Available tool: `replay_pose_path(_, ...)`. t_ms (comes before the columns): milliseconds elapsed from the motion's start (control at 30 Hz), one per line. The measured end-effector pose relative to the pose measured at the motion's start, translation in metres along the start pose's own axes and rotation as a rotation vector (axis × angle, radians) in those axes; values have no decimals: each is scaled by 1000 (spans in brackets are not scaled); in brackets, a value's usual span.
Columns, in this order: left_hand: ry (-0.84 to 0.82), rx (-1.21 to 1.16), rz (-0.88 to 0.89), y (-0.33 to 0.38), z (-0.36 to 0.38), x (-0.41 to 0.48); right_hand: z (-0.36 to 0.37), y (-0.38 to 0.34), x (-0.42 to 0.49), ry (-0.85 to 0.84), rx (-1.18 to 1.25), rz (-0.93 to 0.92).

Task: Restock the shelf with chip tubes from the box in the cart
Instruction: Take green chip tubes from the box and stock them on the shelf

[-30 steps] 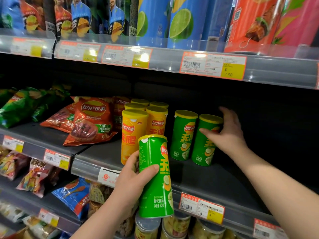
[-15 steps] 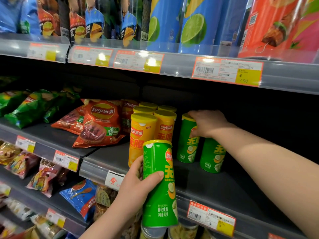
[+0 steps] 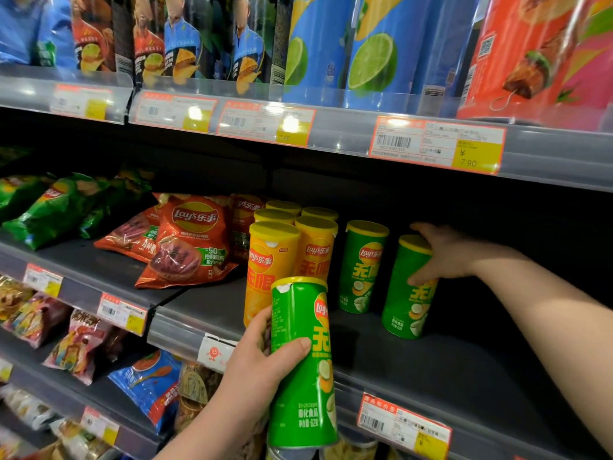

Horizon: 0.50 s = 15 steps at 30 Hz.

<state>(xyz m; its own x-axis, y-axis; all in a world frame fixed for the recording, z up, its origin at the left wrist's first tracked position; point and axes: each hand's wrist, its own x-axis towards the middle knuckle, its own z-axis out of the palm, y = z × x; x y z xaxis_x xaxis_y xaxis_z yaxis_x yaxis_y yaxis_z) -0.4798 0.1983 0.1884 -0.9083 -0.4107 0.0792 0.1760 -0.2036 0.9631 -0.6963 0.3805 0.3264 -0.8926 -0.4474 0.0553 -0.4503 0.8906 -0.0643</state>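
My left hand [image 3: 262, 363] grips a green chip tube [image 3: 302, 363] upright in front of the middle shelf [image 3: 414, 370]. Two more green tubes stand on that shelf. My right hand [image 3: 441, 254] wraps the upper part of the right one [image 3: 406, 293], thumb on its front and fingers behind its lid. The left green tube [image 3: 363, 267] stands free beside several yellow chip tubes [image 3: 272, 270]. The cart and box are out of view.
Red chip bags [image 3: 189, 240] and green bags [image 3: 56, 210] lie left of the tubes. The shelf's dark surface stretches to the right of the green tubes. Tall tubes [image 3: 374, 48] fill the upper shelf [image 3: 331, 127]; bagged snacks [image 3: 83, 346] sit on the lower one.
My right hand left the top of the left green tube and now holds the right green tube. My left hand keeps its tube at about the same spot.
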Motion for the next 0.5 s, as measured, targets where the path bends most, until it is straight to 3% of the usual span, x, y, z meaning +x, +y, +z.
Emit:
replay_pose_path(133,24,-16,2,0,2,1,15,17,6,92,191,-18)
replay_pose_path(333,1,-37,16,5,4,-2,23,13,13,148,250,24)
replay_pose_path(433,-1,-33,56,10,8,0,23,0,-7,393,232,1)
replay_pose_path(500,-6,-15,104,14,13,2,23,-16,-33,483,402,-110)
